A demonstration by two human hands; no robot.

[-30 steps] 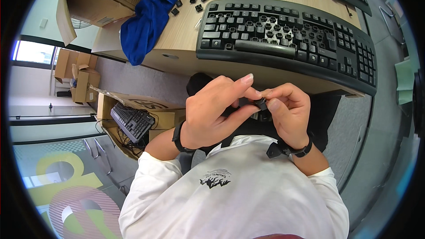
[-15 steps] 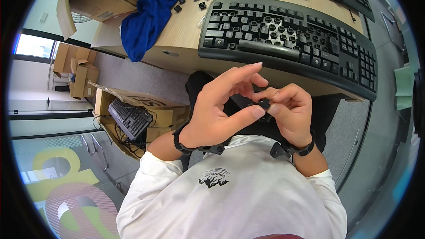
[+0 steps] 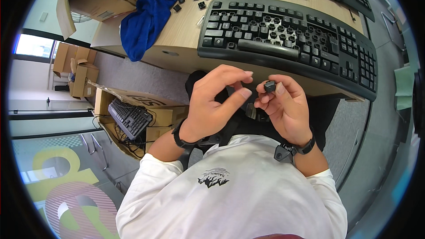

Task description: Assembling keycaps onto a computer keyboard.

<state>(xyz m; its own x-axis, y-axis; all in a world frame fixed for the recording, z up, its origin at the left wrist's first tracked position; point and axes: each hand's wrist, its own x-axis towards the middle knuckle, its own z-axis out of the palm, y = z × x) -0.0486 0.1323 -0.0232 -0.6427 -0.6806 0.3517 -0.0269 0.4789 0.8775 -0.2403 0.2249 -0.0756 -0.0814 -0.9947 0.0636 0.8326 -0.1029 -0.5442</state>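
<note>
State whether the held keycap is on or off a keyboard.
Off: the keycap is pinched in the right hand, apart from the nearest keyboard.

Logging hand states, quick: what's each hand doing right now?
Left hand: open, thumb and index apart, nothing visible between them.
Right hand: closed, holding a keycap at its fingertips.

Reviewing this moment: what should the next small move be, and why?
Probably the right hand should lift the keycap toward the keyboard: the cap is already pinched there, the left hand is open and clear of it, and bare sockets show among the keys.
</note>
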